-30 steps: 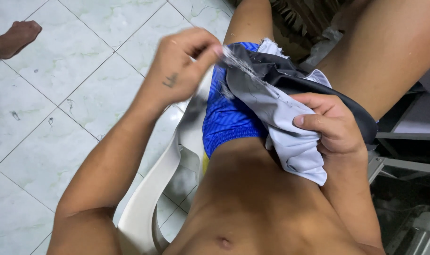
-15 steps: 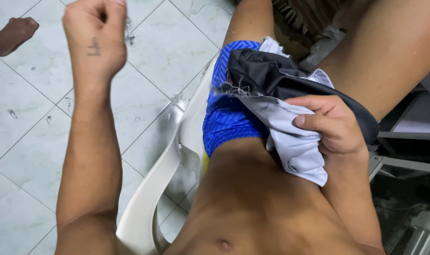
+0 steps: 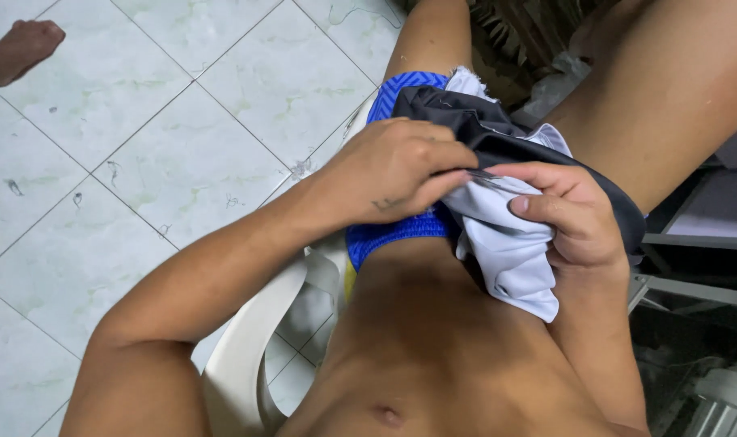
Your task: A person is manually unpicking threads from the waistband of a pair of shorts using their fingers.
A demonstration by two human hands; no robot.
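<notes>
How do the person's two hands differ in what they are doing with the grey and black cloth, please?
The left hand lies knuckles up, fingertips pinching at the cloth's folded edge; the right hand grips a bunched handful of it, thumb on top. The left forearm crosses the white chair; the right stays beside the body. Both touch the cloth.

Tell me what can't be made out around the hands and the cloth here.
Head view:
- Left hand fingertips: tucked against the white and dark grey cloth.
- Whatever it pinches: too small.
- Cloth's far part: hidden behind the right hand.
- White plastic chair: mostly under the body.
</notes>
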